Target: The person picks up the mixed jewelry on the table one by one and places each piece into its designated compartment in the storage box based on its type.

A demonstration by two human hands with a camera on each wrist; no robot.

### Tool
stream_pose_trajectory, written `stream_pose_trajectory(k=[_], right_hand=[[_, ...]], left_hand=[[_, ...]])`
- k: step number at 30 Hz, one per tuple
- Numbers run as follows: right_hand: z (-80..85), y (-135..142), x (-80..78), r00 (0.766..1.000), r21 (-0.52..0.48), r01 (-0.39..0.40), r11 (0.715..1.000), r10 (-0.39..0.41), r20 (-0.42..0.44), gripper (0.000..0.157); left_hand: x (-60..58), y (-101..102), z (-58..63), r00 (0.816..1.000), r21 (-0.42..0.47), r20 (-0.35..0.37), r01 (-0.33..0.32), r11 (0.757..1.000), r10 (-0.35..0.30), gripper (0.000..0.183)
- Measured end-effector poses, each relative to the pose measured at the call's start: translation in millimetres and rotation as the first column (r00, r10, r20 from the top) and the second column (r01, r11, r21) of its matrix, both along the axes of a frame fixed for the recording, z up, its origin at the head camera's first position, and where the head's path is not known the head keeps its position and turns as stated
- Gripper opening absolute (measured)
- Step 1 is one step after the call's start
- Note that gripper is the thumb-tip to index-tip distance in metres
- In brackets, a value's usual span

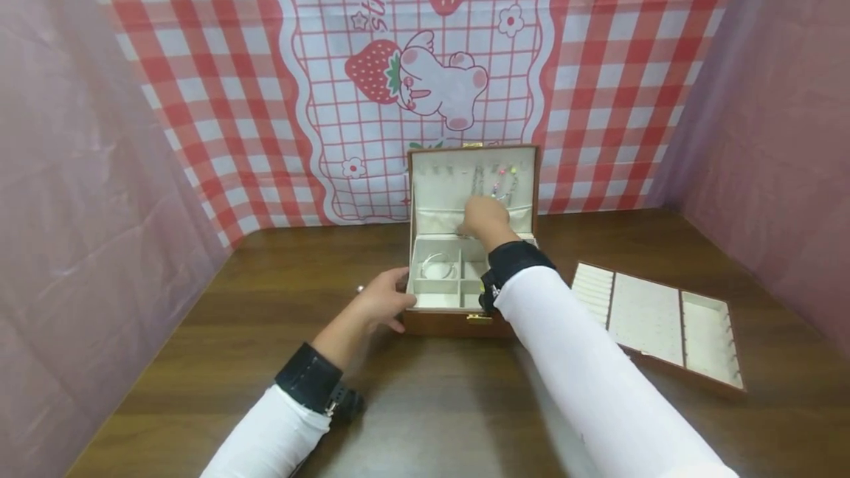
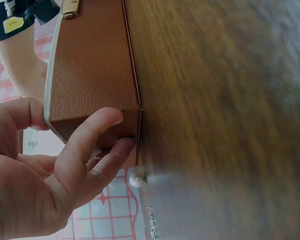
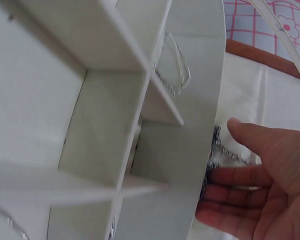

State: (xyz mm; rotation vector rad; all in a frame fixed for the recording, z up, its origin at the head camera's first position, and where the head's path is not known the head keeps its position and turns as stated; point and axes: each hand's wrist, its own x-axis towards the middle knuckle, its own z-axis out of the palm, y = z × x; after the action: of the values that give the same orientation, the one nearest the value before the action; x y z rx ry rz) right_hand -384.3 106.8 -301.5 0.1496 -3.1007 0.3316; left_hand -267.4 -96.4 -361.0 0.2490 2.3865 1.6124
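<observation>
A brown jewelry box (image 1: 438,323) stands with its lid (image 1: 438,190) raised and its cream dividers showing. My left hand (image 1: 381,299) holds its front left corner; in the left wrist view the thumb meets the pale rim and bent fingers lie along the leather side. My right hand (image 1: 488,220) reaches to the lid's gathered pocket (image 1: 434,221). In the right wrist view its fingers touch a silver chain (image 3: 232,154) at the box's back edge, the thumb apart from them. Chains and a colourful beaded strand (image 1: 505,179) hang on the lid. A silver bangle (image 1: 438,266) lies in a compartment.
A cream-lined tray (image 1: 647,316) with compartments lies on the wooden table (image 1: 279,264) to the right. A pearl piece (image 2: 137,180) and a thin silver chain (image 2: 152,222) lie beside the box's left side. A red checked cloth (image 1: 598,94) hangs behind.
</observation>
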Motion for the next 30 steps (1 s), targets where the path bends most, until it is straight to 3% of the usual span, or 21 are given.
stream_pose_trajectory(k=[5,12,25,30], right_hand=[[-4.2,-8.1,-4.6,0.997,0.008,0.078,0.997,-0.078,0.003,0.051],[-7.4,-8.9,-8.2,0.996,0.028,0.084,0.996,-0.084,-0.015,0.054],[-4.7,-8.3,-9.0,0.999,0.037,0.033,0.999,-0.033,0.008,0.031],[-5.2,-7.8,-8.6,0.999,0.014,0.030,0.999,-0.030,0.026,0.030]], left_hand=[[0.6,0.9,-0.5,1.000,0.009,0.003,0.002,1.000,-0.002,0.072],[1.2,0.4,1.4,1.000,0.004,0.009,-0.001,1.000,0.001,0.071],[-0.1,0.3,2.3,1.000,0.012,0.021,-0.002,1.000,0.001,0.071],[-0.1,-0.1,2.2,1.000,0.009,0.021,-0.003,1.000,0.003,0.071]])
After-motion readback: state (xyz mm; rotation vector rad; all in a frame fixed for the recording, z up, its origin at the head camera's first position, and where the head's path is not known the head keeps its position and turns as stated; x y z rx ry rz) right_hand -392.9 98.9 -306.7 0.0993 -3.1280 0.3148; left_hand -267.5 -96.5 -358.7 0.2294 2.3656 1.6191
